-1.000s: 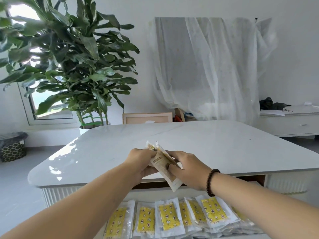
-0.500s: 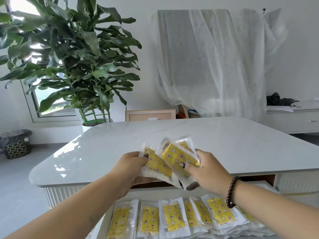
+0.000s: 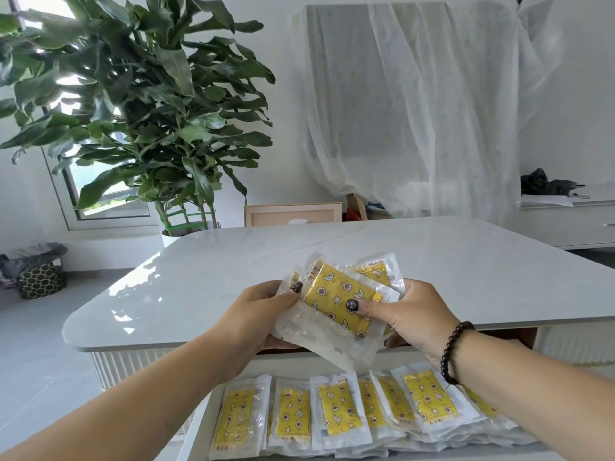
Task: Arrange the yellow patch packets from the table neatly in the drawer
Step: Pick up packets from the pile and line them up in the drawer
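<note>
Drawer (image 3: 196, 430) packed with packets (image 3: 336, 409); tabletop (image 3: 466, 261) bare.

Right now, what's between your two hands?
In the head view, a fanned bunch of yellow patch packets fills the gap; the left hand and right hand each grip a side.

- both forearms are bare all the way to the bottom edge of the shot, no sleeves showing anywhere
- left hand (image 3: 263, 311) has a dark polished thumbnail, kind of glossy with a speckled sheen
- right hand (image 3: 412, 314) has the same dark polish on its thumbnail, and another dark nail peeks out at about 7 o'clock from the palm
- right wrist wears a beaded bracelet (image 3: 453, 352), round dark brown beads in a single strand
- no rings or watch that I can make out
</note>
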Motion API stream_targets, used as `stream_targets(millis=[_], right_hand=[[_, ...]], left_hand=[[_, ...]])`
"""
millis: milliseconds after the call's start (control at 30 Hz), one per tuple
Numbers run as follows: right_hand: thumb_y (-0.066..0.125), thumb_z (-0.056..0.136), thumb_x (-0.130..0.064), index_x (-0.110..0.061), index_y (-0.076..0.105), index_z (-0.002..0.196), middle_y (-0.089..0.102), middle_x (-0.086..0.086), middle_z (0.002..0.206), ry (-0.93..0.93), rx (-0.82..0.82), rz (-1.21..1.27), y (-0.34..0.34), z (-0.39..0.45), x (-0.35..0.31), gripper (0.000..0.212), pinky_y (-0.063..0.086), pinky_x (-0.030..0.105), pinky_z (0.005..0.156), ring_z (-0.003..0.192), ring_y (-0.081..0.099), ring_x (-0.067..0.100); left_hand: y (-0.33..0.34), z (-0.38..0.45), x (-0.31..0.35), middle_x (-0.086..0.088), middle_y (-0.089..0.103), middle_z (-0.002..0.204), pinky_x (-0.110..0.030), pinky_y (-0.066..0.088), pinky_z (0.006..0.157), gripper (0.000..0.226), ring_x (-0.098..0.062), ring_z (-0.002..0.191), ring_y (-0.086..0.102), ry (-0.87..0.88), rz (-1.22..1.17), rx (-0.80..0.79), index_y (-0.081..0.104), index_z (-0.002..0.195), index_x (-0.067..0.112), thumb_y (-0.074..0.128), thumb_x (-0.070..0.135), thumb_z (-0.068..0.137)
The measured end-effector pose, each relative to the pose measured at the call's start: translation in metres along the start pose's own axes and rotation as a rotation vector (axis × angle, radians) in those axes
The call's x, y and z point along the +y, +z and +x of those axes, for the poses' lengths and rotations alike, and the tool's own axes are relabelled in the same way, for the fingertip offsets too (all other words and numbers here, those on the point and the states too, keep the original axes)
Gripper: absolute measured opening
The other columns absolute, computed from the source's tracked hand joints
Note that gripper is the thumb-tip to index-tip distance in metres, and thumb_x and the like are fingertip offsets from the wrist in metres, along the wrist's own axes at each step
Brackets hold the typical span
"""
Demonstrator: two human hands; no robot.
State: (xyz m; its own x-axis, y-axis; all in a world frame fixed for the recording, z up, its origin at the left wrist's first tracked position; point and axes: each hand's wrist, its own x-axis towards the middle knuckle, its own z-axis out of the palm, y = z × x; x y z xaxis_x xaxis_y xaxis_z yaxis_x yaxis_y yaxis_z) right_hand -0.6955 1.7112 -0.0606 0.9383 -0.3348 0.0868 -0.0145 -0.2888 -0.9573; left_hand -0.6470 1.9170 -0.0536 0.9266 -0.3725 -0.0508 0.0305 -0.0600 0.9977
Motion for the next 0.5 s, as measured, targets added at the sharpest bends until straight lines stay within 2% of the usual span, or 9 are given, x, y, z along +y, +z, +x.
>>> stream_targets(millis=[133,200,267,367,400,467,500], right_hand=[[0.088,0.054,-0.044,-0.002,0.059,0.112,0.053,-0.001,0.100,-0.014,-0.036,-0.121,0.003,-0.003,0.000,0.077,0.051,0.028,0.043,0.047,0.058,0.018],[0.087,0.058,-0.041,-0.003,0.061,0.103,0.059,0.000,0.091,-0.019,-0.077,-0.105,0.005,-0.005,0.002,0.065,0.052,0.029,0.045,0.048,0.060,0.018],[0.083,0.069,-0.031,-0.006,0.062,0.090,0.060,0.007,0.083,-0.019,-0.090,-0.036,0.005,-0.007,-0.001,0.039,0.055,0.030,0.047,0.049,0.061,0.018],[0.070,0.085,-0.022,-0.018,0.064,0.085,0.066,0.010,0.092,-0.032,-0.062,0.064,0.002,-0.007,-0.003,0.007,0.060,0.037,0.061,0.054,0.067,0.023],[0.067,0.088,-0.022,-0.020,0.064,0.090,0.065,0.008,0.097,-0.025,-0.038,0.095,0.001,-0.005,-0.003,0.004,0.060,0.039,0.067,0.055,0.069,0.024],[0.063,0.090,-0.018,-0.016,0.061,0.113,0.062,0.005,0.115,0.008,0.013,0.175,0.000,0.000,0.001,0.023,0.060,0.041,0.070,0.056,0.070,0.022],[0.061,0.090,-0.013,-0.013,0.058,0.119,0.062,0.005,0.118,0.023,0.042,0.218,-0.001,0.002,0.002,0.028,0.060,0.042,0.070,0.057,0.071,0.021]], left_hand=[[0.006,-0.002,-0.004,-0.008,0.076,0.097,-0.043,0.060,0.079,0.019,-0.028,0.090,0.073,0.051,0.108,-0.036,0.065,0.108,0.015,0.064,0.010,0.090],[0.008,-0.002,-0.005,-0.005,0.076,0.096,-0.043,0.059,0.081,0.020,-0.025,0.090,0.073,0.066,0.178,-0.018,0.066,0.107,0.016,0.065,0.008,0.089],[0.006,0.001,-0.003,-0.005,0.076,0.097,-0.040,0.059,0.080,0.021,-0.024,0.089,0.073,0.074,0.187,0.003,0.065,0.109,0.014,0.064,0.006,0.089],[0.000,0.005,0.002,-0.007,0.076,0.094,-0.036,0.061,0.072,0.019,-0.024,0.086,0.074,0.069,0.123,0.056,0.064,0.105,0.013,0.064,0.003,0.089],[-0.001,0.007,0.003,-0.008,0.076,0.094,-0.037,0.061,0.072,0.019,-0.025,0.085,0.074,0.064,0.106,0.083,0.064,0.104,0.014,0.064,0.002,0.089],[-0.006,0.012,0.001,-0.008,0.074,0.098,-0.041,0.060,0.079,0.018,-0.027,0.088,0.072,0.049,0.101,0.152,0.062,0.101,0.016,0.065,0.003,0.088],[-0.009,0.014,0.000,-0.008,0.072,0.102,-0.043,0.059,0.083,0.019,-0.028,0.090,0.071,0.041,0.106,0.193,0.060,0.101,0.017,0.067,0.005,0.088]])
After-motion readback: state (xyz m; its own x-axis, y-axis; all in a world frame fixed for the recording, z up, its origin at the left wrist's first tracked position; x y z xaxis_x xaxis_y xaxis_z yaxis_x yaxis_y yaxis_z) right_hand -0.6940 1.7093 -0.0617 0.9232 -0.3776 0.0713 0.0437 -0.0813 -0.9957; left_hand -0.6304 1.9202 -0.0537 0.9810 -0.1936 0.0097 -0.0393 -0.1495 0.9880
